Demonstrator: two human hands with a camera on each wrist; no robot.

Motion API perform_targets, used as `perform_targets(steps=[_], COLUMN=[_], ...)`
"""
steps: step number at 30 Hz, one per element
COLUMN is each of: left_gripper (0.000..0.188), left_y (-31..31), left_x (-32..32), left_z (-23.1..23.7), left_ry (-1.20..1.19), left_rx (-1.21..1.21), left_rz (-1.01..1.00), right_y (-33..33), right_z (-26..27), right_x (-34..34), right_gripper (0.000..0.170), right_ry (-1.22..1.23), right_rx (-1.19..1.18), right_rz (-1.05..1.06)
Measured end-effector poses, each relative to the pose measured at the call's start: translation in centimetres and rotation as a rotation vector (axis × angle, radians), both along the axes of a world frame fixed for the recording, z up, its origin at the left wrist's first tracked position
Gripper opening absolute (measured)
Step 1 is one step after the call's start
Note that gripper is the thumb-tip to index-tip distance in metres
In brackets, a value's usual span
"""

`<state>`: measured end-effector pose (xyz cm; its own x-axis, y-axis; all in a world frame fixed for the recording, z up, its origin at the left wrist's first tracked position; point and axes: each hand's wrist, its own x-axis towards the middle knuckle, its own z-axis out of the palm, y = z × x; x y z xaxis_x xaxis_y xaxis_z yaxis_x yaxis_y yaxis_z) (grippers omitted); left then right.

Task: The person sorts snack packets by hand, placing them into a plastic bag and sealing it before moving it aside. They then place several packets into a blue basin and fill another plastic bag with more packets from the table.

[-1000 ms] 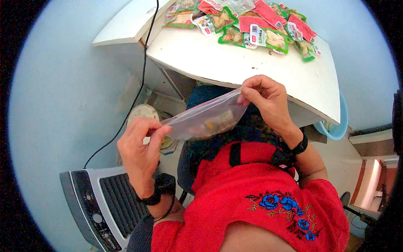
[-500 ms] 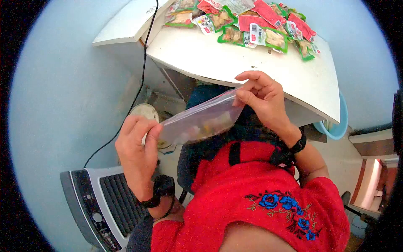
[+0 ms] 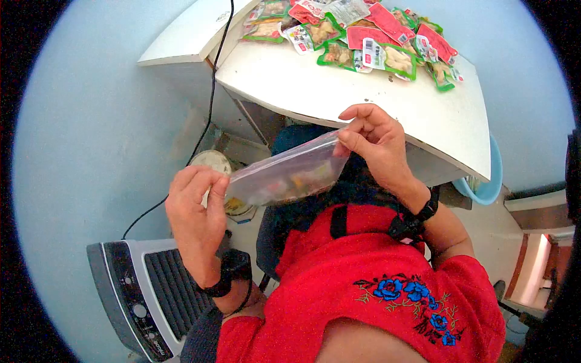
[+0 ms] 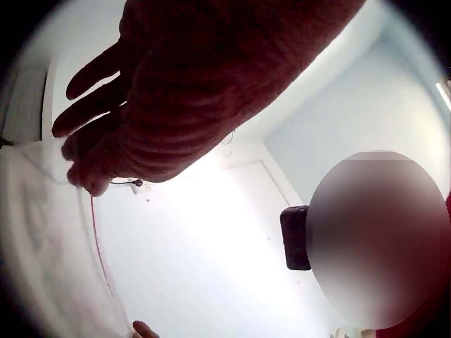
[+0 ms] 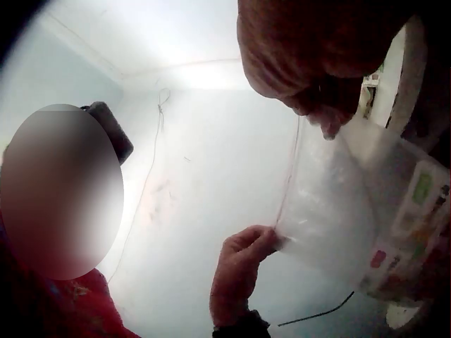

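A clear zip-top plastic bag (image 3: 284, 174) is stretched between both hands above the lap, its zip edge uppermost and sloping up to the right. My left hand (image 3: 196, 209) pinches its left top corner between thumb and fingers. At the other top corner, my right hand (image 3: 382, 148) pinches the edge, index finger raised. Small colourful packets (image 5: 416, 239) show through the plastic in the right wrist view, low in the bag. A pinkish-red line (image 4: 101, 243) runs along the zip edge in the left wrist view.
Several red and green vacuum-sealed food packets (image 3: 396, 58) lie heaped at the back of the white table (image 3: 272, 78). A black cord (image 3: 212, 103) hangs at the left above a grey appliance (image 3: 151, 296). A blue basin (image 3: 493, 172) stands beyond the table's right side.
My left hand has shifted slightly left, and its fingers have closed nearer the thumb on the bag's corner. The right index finger has lifted and straightened. The bag stays stretched between both hands.
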<state>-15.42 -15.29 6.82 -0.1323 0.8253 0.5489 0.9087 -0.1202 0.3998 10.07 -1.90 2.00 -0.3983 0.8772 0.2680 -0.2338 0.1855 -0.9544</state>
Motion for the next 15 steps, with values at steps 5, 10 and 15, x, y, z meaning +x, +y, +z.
perform_targets(steps=[5,10,15], left_gripper=[0.011,0.028,0.039], left_y=[0.2,0.3,1.4], left_x=[0.2,0.5,3.5], left_z=[0.0,0.0,0.0], left_ry=[-0.057,-0.071,0.146], left_rx=[0.001,0.005,0.047], left_rz=[0.027,0.003,-0.066], right_y=[-0.1,-0.2,-0.4], right_z=[0.2,0.1,0.1], right_x=[-0.1,-0.4,-0.5], right_gripper=[0.023,0.023,0.023], right_ry=[-0.012,-0.021,-0.009], right_rx=[0.015,0.003,0.009], right_rz=[-0.011,-0.019,-0.01])
